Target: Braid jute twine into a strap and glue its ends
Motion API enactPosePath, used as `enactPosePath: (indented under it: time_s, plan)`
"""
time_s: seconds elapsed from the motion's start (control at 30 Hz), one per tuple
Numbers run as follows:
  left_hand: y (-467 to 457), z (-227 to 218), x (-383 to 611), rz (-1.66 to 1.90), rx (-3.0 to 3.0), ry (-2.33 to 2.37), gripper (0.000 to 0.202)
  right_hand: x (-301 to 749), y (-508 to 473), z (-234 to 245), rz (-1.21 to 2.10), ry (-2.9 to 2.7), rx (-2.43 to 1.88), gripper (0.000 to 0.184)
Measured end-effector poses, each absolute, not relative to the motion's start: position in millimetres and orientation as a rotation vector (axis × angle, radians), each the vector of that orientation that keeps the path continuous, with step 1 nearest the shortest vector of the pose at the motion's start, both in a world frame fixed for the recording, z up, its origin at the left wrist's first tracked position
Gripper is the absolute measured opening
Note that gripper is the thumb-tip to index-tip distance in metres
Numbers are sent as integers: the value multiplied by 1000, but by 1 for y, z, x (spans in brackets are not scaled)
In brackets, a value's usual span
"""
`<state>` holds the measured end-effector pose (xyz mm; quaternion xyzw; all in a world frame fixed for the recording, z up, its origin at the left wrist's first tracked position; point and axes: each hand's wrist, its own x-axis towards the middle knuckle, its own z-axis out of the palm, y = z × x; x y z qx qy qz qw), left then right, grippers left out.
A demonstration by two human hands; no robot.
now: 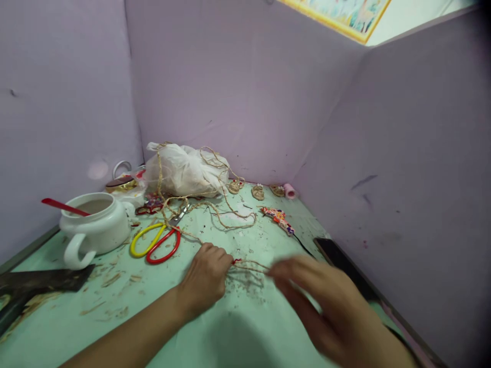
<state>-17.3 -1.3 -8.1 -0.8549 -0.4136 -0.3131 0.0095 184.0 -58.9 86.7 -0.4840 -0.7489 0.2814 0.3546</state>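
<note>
My left hand [205,278] rests on the pale green table [238,332], fingers curled shut on a strand of jute twine [215,212] with a bit of red thread at the fingertips. From there the twine loops back toward a white plastic bag [184,171]. My right hand [322,301] is blurred by motion just right of the left hand, fingers reaching to the loose twine ends between the two hands.
Scissors [157,241] with yellow and red handles lie left of the twine. A white pot [95,225] with a red spoon stands at far left. A colourful beaded piece [278,219], small woven pieces, a pink spool [289,191] and a dark phone [341,263] lie at right. Lilac walls enclose the table.
</note>
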Motion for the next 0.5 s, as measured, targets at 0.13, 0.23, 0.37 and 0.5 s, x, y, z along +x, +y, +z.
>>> enactPosePath:
  time_s: [0.13,0.23,0.37,0.5]
  plan:
    - [0,-6,-18,-949,-2661,-1226,22,155,3,72,465,-2198,-1178,21]
    - [3,-5,-18,-930,-2657,-1206,22,152,20,41,545,-2274,-1189,20]
    - [7,-5,-16,-881,-2688,-1183,20,159,15,23,595,-2343,-1159,14]
    - [7,-4,-17,-856,-2706,-1215,24,160,15,22,591,-2414,-1111,14]
